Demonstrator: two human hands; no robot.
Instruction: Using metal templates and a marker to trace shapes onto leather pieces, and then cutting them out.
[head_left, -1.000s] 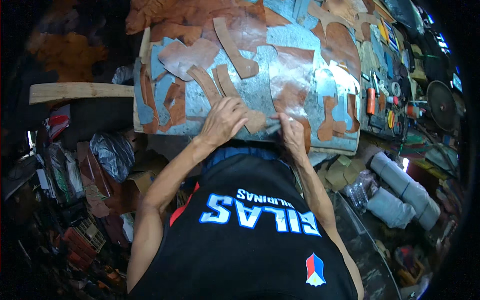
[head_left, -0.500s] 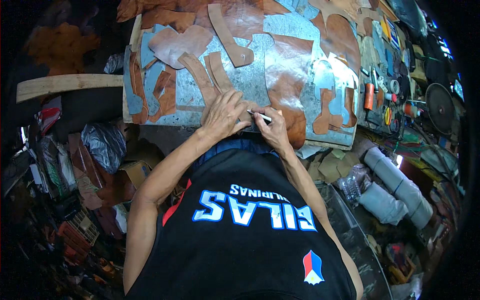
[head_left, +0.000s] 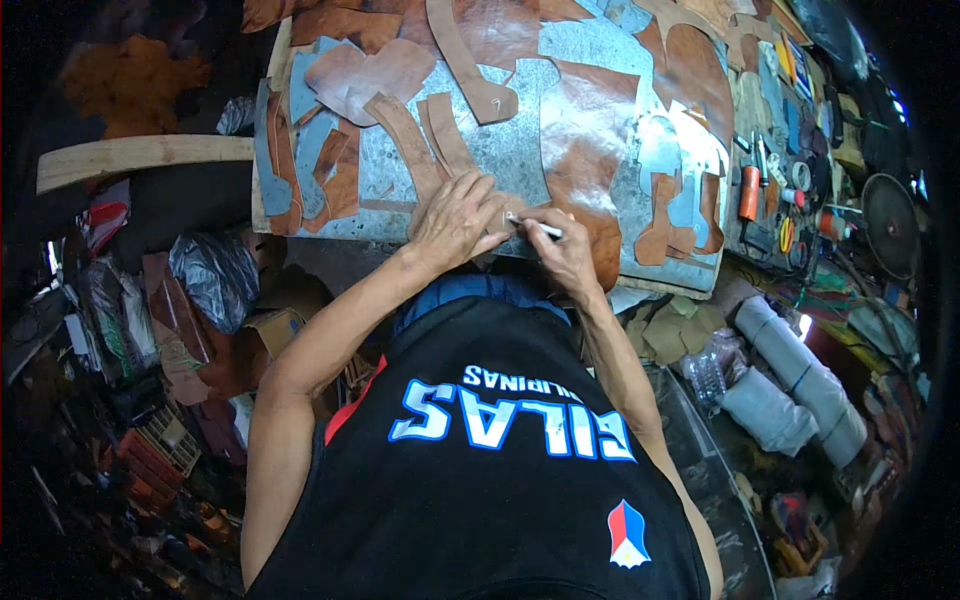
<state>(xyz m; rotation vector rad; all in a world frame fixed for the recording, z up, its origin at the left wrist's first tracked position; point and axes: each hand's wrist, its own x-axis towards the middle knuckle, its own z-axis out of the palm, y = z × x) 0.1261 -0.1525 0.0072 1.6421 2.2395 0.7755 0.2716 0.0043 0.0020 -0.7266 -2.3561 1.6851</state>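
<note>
I am watching two hands working at a bench [head_left: 510, 150]; the pen tip is serving as clock centre. Between nine and ten o'clock, a plank [head_left: 145, 160] is jutting out past the bench. Toward eleven, two tan strips [head_left: 405, 140] are lying side by side, showing no marks I can make out; their lower ends are disappearing under the left hand [head_left: 455, 220]. That hand is pressing flat on a tan piece [head_left: 502, 226] at the centre, fingers close together, thumb spreading apart; I cannot tell whether the piece is joining a strip. Near twelve, a bent piece [head_left: 470, 80] is already bearing a pale mark [head_left: 498, 104]. On the held piece, a white mark [head_left: 511, 216] is showing by the pen [head_left: 548, 229], so marking seems under way; whether anything is remaining there, I cannot tell. The right hand [head_left: 568, 248] is pinching the pen. Toward one, brown leather [head_left: 590, 110] is lying unheld.
</note>
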